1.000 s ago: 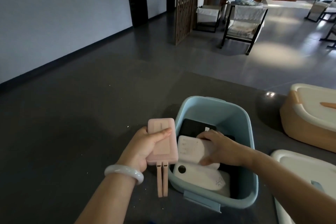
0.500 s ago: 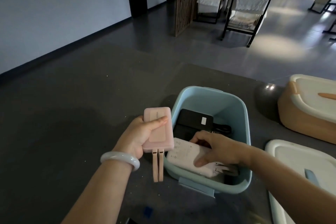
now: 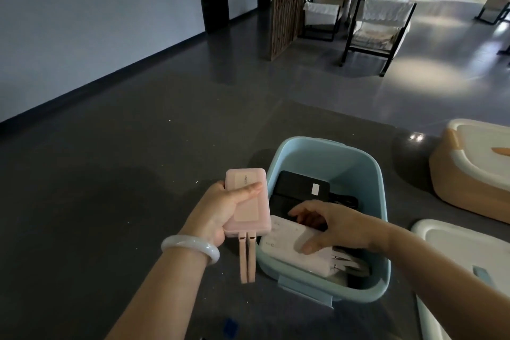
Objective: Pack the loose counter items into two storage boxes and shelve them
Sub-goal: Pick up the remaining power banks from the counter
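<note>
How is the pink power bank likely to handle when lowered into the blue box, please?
The pink power bank looks rigid, probably dense for its size. Its two straps hang limp below the left hand, so may catch the blue box rim.

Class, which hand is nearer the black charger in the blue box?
Right. The right hand is inside the blue box, fingertips over the black charger; the left hand holds a pink power bank outside it.

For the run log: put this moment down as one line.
step: packing blue box | left hand: grips pink power bank beside box | right hand: thumb rests on white power bank inside box | also inside: black device
</note>
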